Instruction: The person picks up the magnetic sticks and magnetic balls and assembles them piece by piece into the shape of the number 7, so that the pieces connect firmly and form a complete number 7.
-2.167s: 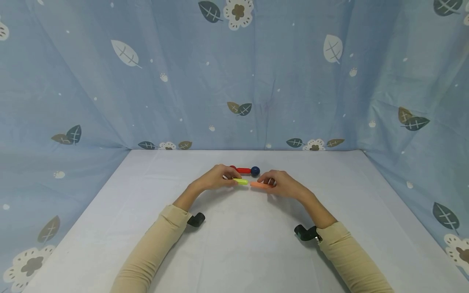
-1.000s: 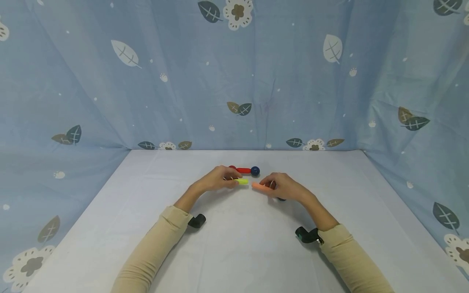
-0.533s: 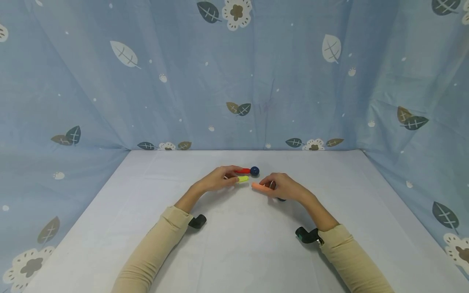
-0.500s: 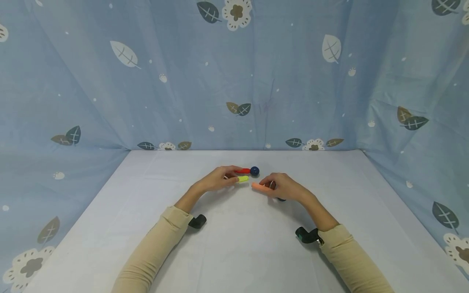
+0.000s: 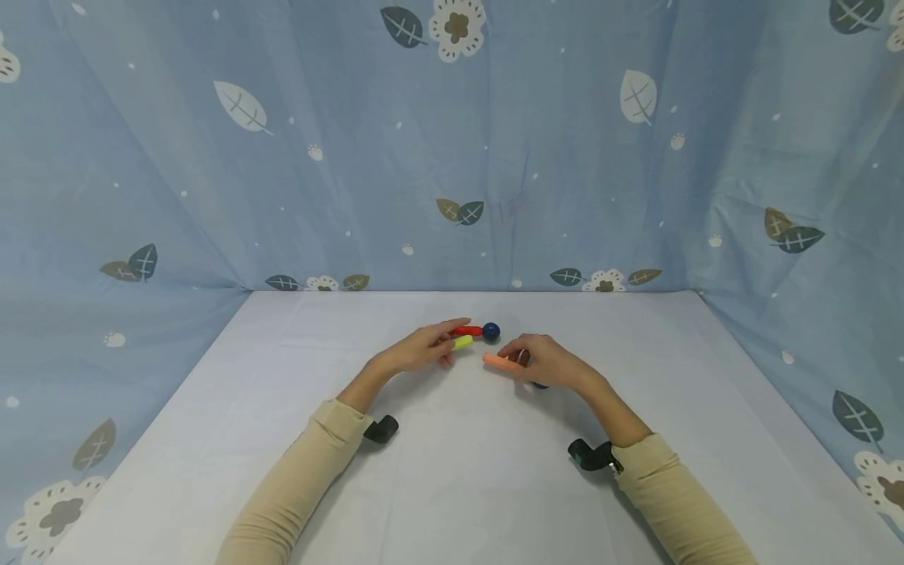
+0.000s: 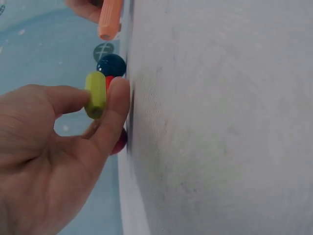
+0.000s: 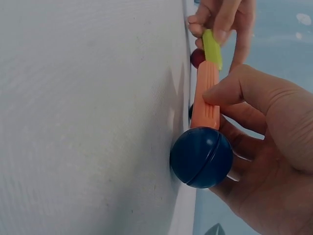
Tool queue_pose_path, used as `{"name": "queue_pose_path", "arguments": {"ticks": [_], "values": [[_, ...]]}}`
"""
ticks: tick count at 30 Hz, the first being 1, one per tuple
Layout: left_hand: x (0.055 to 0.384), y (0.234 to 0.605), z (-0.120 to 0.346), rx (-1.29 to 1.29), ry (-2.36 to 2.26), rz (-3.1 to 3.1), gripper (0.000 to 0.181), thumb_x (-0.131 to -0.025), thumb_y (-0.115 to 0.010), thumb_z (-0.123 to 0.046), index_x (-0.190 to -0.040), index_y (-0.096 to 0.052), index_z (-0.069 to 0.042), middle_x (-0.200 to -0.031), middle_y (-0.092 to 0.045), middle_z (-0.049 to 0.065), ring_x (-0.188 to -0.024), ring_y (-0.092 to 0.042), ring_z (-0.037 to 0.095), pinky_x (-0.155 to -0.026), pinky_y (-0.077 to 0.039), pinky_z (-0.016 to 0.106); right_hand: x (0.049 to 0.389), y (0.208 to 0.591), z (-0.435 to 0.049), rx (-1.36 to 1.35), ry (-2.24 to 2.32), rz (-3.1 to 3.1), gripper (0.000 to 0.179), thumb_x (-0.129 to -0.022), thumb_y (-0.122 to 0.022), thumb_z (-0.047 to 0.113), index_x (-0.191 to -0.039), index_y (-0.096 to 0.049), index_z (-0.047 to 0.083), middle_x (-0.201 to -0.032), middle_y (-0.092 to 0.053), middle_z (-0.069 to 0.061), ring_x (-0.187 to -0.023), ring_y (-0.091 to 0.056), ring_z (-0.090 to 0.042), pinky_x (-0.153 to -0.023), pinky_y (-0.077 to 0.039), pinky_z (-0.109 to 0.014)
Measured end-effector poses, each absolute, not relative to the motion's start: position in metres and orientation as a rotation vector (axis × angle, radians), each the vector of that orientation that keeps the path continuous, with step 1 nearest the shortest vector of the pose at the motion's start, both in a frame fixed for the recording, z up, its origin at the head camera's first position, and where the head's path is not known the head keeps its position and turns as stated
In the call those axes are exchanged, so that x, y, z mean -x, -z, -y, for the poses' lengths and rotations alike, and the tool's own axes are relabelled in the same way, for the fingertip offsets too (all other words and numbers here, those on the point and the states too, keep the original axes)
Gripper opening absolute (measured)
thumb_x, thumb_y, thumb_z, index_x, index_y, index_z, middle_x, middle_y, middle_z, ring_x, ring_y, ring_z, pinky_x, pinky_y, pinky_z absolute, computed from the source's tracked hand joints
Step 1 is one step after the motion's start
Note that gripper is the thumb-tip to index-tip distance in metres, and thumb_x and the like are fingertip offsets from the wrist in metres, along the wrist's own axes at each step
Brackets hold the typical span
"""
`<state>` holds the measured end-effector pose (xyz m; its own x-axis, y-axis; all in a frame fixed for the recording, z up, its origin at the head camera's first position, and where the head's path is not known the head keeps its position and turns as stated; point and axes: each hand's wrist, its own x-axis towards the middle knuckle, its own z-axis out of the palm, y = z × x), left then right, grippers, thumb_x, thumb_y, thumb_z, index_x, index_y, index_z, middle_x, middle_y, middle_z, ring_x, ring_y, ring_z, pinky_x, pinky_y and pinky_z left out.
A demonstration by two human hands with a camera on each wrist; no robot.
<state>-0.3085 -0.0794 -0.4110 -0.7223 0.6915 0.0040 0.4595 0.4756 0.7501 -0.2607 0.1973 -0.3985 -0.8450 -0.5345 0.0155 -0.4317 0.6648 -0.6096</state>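
Observation:
My left hand (image 5: 418, 350) pinches a short yellow-green rod (image 6: 96, 95) between thumb and a finger, as the left wrist view shows. My right hand (image 5: 554, 363) holds an orange ribbed rod (image 7: 206, 95), the thumb lying along its side. A dark blue ball (image 7: 201, 157) sits at the near end of that orange rod, touching it. The free ends of the two rods point towards each other with a small gap in the head view. Just behind the left fingers lies a red rod (image 5: 468, 330) with another blue ball (image 5: 490, 332) at its right end; its red ball (image 6: 120, 142) is partly hidden by the hand.
The hands work near the back of a white-covered table (image 5: 459, 471). Behind it hangs a blue curtain (image 5: 353, 157) printed with leaves and flowers. Each wrist carries a black camera mount, one on the left (image 5: 381, 429) and one on the right (image 5: 589, 455).
The left hand has spread its fingers and shifted the yellow-green rod slightly left, its right end tilting up. The right hand has drawn the orange rod slightly nearer and angled it, widening the gap.

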Motion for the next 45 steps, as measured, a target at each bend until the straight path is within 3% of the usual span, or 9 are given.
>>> {"name": "queue_pose_path", "arguments": {"ticks": [7, 12, 16, 21, 26, 39, 45], "values": [[0.307, 0.4132, 0.0763, -0.865, -1.184, -2.296, 0.044, -0.106, -0.039, -0.01, -0.15, -0.04, -0.01, -0.089, -0.071, 0.017, -0.077, -0.073, 0.02, -0.084, -0.058, 0.03, 0.262, 0.4029, -0.1956, 0.904, 0.974, -2.712, 0.036, -0.083, -0.074, 0.006, -0.118, -0.067, -0.001, -0.104, -0.069, -0.01, -0.082, -0.061, -0.014, -0.066, -0.052, -0.022], [0.3079, 0.4143, 0.0742, -0.933, -1.252, -2.223, 0.044, -0.105, -0.043, -0.013, -0.149, -0.041, -0.009, -0.117, -0.065, 0.02, -0.085, -0.072, 0.025, -0.081, -0.06, 0.033, 0.2624, 0.4014, -0.1936, 0.913, 0.968, -2.72, 0.036, -0.085, -0.074, 0.008, -0.119, -0.067, 0.001, -0.106, -0.069, -0.01, -0.085, -0.063, -0.016, -0.069, -0.053, -0.023], [0.3086, 0.4141, 0.0729, -1.013, -1.235, -2.262, 0.045, -0.103, -0.049, -0.013, -0.148, -0.043, -0.009, -0.135, -0.058, 0.015, -0.091, -0.066, 0.028, -0.078, -0.06, 0.035, 0.2622, 0.3998, -0.1922, 0.885, 0.965, -2.723, 0.035, -0.085, -0.074, 0.007, -0.119, -0.067, 0.002, -0.106, -0.069, -0.01, -0.086, -0.063, -0.017, -0.07, -0.052, -0.023], [0.3081, 0.4119, 0.0731, -1.027, -1.173, -2.319, 0.046, -0.101, -0.053, -0.014, -0.147, -0.046, -0.013, -0.123, -0.064, 0.014, -0.091, -0.064, 0.027, -0.073, -0.057, 0.036, 0.2614, 0.3994, -0.1907, 0.872, 0.961, -2.738, 0.036, -0.085, -0.074, 0.006, -0.12, -0.067, 0.003, -0.107, -0.069, -0.009, -0.087, -0.063, -0.017, -0.071, -0.053, -0.023], [0.3077, 0.4115, 0.0732, -0.955, -1.196, -2.301, 0.039, -0.101, -0.054, -0.014, -0.14, -0.053, -0.012, -0.106, -0.067, 0.018, -0.079, -0.065, 0.024, -0.07, -0.056, 0.031, 0.2616, 0.4, -0.1901, 0.881, 0.948, -2.744, 0.035, -0.085, -0.074, 0.008, -0.12, -0.068, 0.003, -0.107, -0.069, -0.009, -0.087, -0.063, -0.016, -0.072, -0.053, -0.024], [0.307, 0.4126, 0.071, -0.941, -1.219, -2.227, 0.047, -0.1, -0.057, -0.014, -0.146, -0.047, -0.013, -0.105, -0.068, 0.017, -0.081, -0.066, 0.022, -0.071, -0.059, 0.033, 0.2611, 0.3999, -0.1892, 0.902, 0.995, -2.719, 0.034, -0.085, -0.074, 0.007, -0.118, -0.067, 0.003, -0.107, -0.069, -0.009, -0.087, -0.063, -0.016, -0.071, -0.053, -0.023], [0.3078, 0.4134, 0.0705, -0.924, -1.231, -2.271, 0.043, -0.099, -0.058, -0.013, -0.139, -0.047, -0.006, -0.102, -0.069, 0.015, -0.078, -0.068, 0.021, -0.07, -0.059, 0.032, 0.2617, 0.3997, -0.1892, 0.865, 0.988, -2.729, 0.035, -0.085, -0.074, 0.008, -0.119, -0.068, 0.004, -0.106, -0.069, -0.008, -0.086, -0.063, -0.016, -0.071, -0.053, -0.023]]}}
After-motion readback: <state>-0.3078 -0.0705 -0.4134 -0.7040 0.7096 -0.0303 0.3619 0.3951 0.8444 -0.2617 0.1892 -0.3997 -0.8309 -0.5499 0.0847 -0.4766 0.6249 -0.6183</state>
